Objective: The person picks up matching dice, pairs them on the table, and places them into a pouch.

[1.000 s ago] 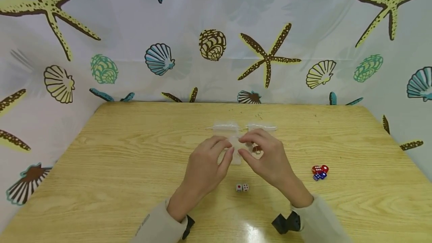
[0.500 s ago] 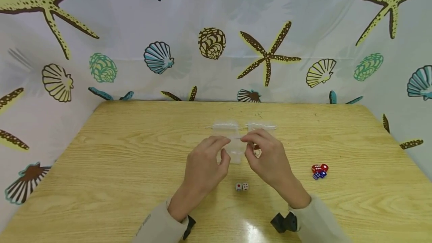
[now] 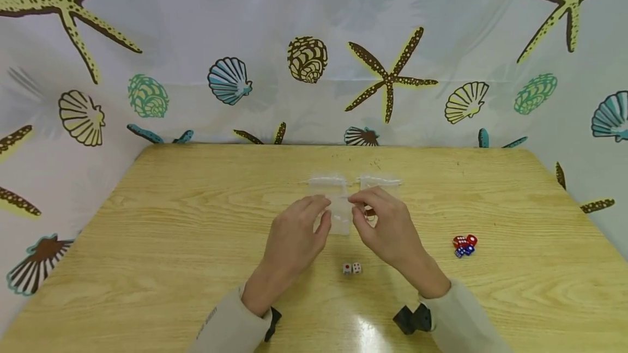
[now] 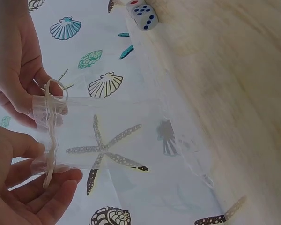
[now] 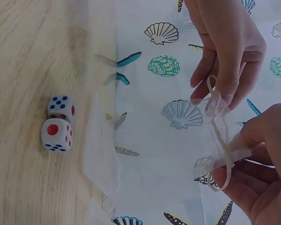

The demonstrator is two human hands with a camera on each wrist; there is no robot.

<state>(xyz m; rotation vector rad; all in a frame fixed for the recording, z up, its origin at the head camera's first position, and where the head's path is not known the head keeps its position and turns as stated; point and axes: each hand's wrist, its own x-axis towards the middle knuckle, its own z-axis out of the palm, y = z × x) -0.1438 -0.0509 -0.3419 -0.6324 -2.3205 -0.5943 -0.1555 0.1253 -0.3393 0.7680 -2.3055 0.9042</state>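
Note:
A sheer white drawstring pouch [image 3: 339, 223] hangs between my two hands in the head view. My left hand [image 3: 296, 229] pinches one side of its mouth between thumb and fingers. The opposite side is pinched by my right hand [image 3: 387, 225]. In the left wrist view the pale cord [image 4: 50, 126] runs across the mouth, and the see-through body of the pouch stretches away from the fingers. The cord loops [image 5: 220, 180] stick out by both hands in the right wrist view. Two white dice [image 3: 351, 268] lie on the table just in front of the pouch.
Behind the hands, two more sheer pouches [image 3: 327, 181] lie flat on the wooden table [image 3: 171, 222]. A small cluster of red and blue dice [image 3: 464, 245] sits to the right. A shell-patterned cloth [image 3: 275, 102] encloses the back and sides.
My hands have drawn slightly apart, and the pouch now shows more plainly between them. My left thumb and fingers have spread a little. The head view has tilted slightly downward; the dice stay put.

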